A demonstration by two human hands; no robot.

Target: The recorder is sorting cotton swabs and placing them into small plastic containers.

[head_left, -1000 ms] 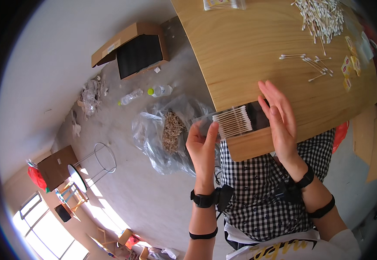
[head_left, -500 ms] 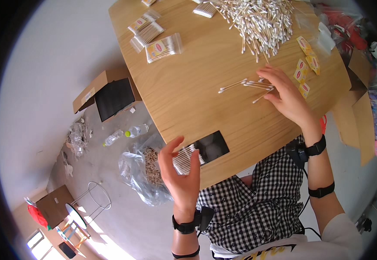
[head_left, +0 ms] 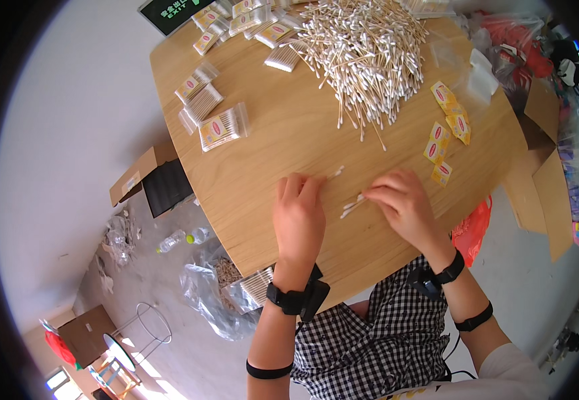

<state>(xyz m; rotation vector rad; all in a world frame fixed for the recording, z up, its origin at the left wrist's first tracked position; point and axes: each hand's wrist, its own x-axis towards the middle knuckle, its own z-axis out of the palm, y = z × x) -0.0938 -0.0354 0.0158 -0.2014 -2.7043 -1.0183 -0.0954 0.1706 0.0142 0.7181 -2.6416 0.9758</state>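
My left hand (head_left: 299,217) is over the middle of the table, fingers bent and closed on a cotton swab (head_left: 336,172) whose white tip sticks out past them. To its right, my right hand (head_left: 406,207) pinches a few cotton swabs (head_left: 351,207) between thumb and fingers, their white ends pointing left. A flat row of cotton swabs (head_left: 257,285) lies at the table's near left edge, partly behind my left forearm. Beyond my hands is a big heap of loose cotton swabs (head_left: 369,60).
Filled swab packs (head_left: 219,130) lie along the table's left side, several more at the far left. Yellow printed cards (head_left: 438,142) and a clear plastic bag (head_left: 481,77) are at right. On the floor stand cardboard boxes (head_left: 543,193), bottles (head_left: 197,235) and a plastic bag (head_left: 203,293).
My left hand has left the swab row at the near edge and moved up to the table's middle. My right hand has moved nearer, now pinching swabs. The view has shifted.
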